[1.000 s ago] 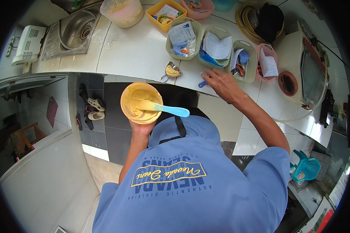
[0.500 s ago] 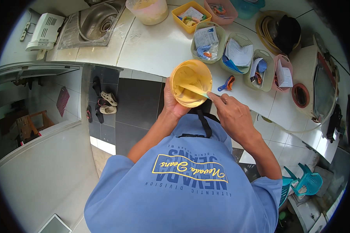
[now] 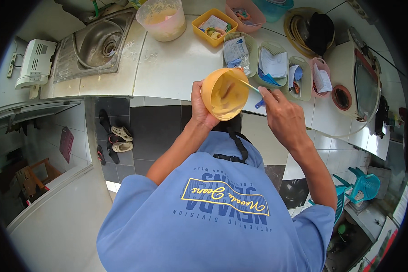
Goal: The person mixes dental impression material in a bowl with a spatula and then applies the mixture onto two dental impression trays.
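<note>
My left hand (image 3: pixel 200 110) is wrapped round a yellow-orange mixing bowl (image 3: pixel 207 89), which is tilted with its mouth toward the right. Thick pale yellow paste (image 3: pixel 224 103) coats the inside of the bowl. In my right hand (image 3: pixel 283 115) is a spatula (image 3: pixel 249 85), its thin handle pinched between thumb and fingers. The spatula's blade reaches into the bowl by its far inner wall and partly blends with the paste. Just beyond my right fingers, a blue-handled impression tray (image 3: pixel 259 104) lies on the counter, mostly hidden.
The white tiled counter (image 3: pixel 167 75) carries a pale tub (image 3: pixel 162 34), a yellow basket (image 3: pixel 196 27) and several green and pink baskets holding papers and trays. A metal sink (image 3: pixel 72 50) is at far left, a white machine (image 3: pixel 349 75) at right. Footwear (image 3: pixel 122 147) lies on the floor.
The bowl has been tipped further sideways. The spatula has swung from across the bowl's middle to its far side, and my right hand has moved away to the right.
</note>
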Demonstrator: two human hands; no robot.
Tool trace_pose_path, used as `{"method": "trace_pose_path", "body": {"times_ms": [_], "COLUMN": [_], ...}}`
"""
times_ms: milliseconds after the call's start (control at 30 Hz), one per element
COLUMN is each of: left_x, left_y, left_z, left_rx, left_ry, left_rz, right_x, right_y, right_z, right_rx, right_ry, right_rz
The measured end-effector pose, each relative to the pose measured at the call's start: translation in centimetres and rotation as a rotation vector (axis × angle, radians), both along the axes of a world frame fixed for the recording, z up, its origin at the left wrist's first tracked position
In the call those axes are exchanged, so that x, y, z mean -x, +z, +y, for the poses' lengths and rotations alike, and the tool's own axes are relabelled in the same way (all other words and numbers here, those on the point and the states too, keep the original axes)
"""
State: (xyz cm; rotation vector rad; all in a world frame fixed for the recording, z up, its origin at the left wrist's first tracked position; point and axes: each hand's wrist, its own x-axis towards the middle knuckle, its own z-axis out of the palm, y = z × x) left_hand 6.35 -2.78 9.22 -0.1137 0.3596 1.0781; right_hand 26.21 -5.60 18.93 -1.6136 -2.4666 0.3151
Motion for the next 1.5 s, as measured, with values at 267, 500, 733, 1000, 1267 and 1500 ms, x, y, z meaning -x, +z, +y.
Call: {"method": "trace_pose_path", "body": {"times_ms": [267,500,733,1000,1267,1500], "left_x": [2.2,5.0,5.3,4.8,2.9,1.7], "left_y": [-2.6,-1.2,-0.7,2.4,1.8,0.9], "left_z": [1.1,1.5,2.0,3.0,5.0,4.8], "left_rx": [-0.049,-0.07,0.063,-0.266,-0.206,-0.192], "left_ry": [0.062,-0.187,-0.596,-0.314,-0.054,-0.042], "left_rz": [0.14,0.131,0.027,0.237,-0.057,-0.079], "right_x": [5.1,5.3,6.8,4.3,5.6,4.5], "right_y": [-2.2,1.8,6.7,5.4,3.5,1.7], "right_z": [-1.1,2.4,7.3,3.1,2.7,1.9], "right_rx": [0.929,-0.085,-0.315,0.214,-0.212,-0.168], "right_ry": [-0.402,0.234,0.785,0.142,0.06,-0.055], "right_rz": [0.685,-0.287,-0.348,-0.219,-0.139,-0.121]}}
